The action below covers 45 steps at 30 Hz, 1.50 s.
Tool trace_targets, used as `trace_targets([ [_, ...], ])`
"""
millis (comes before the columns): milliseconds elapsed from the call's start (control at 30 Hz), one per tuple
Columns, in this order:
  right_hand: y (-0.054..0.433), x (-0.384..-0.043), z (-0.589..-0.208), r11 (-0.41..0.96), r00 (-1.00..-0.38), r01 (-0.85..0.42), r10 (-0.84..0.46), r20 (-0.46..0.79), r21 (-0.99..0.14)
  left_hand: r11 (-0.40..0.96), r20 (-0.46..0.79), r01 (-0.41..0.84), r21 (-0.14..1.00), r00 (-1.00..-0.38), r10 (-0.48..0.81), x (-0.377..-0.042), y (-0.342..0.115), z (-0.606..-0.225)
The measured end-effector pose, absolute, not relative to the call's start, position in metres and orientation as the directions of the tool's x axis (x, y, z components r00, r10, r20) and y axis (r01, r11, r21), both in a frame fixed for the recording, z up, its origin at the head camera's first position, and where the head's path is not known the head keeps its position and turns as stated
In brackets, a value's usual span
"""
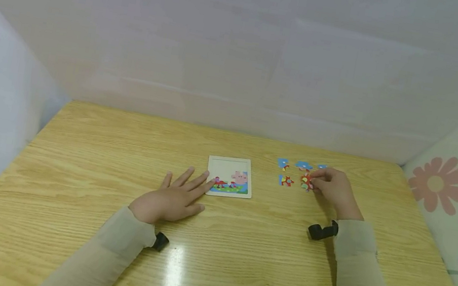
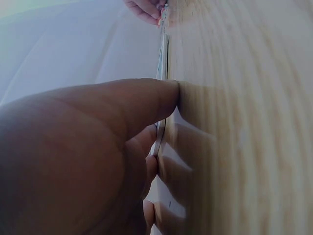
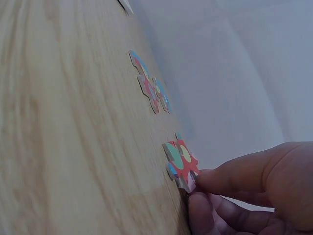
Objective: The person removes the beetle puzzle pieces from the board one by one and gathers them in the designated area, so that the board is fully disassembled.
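My left hand [image 1: 170,200] lies spread on the table, its fingertips at the left edge of a white square puzzle tray [image 1: 225,164]. Joined pieces with a pink pig face [image 1: 239,177], red shapes and green ground fill the tray's lower part. To the right, my right hand [image 1: 334,187] pinches a red puzzle piece [image 3: 182,159] with yellow and green spots between thumb and fingers. In the right wrist view that piece is tilted, one edge close over the table. The left wrist view shows the left thumb [image 2: 151,98] touching the wood.
Around the right hand lie loose puzzle pieces: a red and blue one [image 1: 286,180] to its left, and blue ones [image 1: 304,165] in a row behind. The wooden table [image 1: 238,254] ends at a pale wall [image 1: 241,65] at the back.
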State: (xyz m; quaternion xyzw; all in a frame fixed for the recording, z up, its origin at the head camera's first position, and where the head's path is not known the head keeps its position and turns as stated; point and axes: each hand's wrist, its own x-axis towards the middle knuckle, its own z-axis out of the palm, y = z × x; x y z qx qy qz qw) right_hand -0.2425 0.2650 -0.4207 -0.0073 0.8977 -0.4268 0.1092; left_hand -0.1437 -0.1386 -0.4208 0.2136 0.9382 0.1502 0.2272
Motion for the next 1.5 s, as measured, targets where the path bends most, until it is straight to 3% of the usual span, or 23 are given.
trace_targets([
  [633, 0.254, -0.240, -0.416, 0.665, -0.984, 0.015, -0.121, -0.128, -0.747, 0.862, -0.355, 0.331, 0.383, -0.809, 0.468, -0.144, -0.139, -0.422],
  [1500, 0.191, -0.221, -0.422, 0.478, -0.947, -0.147, -0.321, -0.017, -0.866, 0.871, -0.371, 0.330, 0.364, -0.806, 0.460, -0.143, -0.139, -0.419],
])
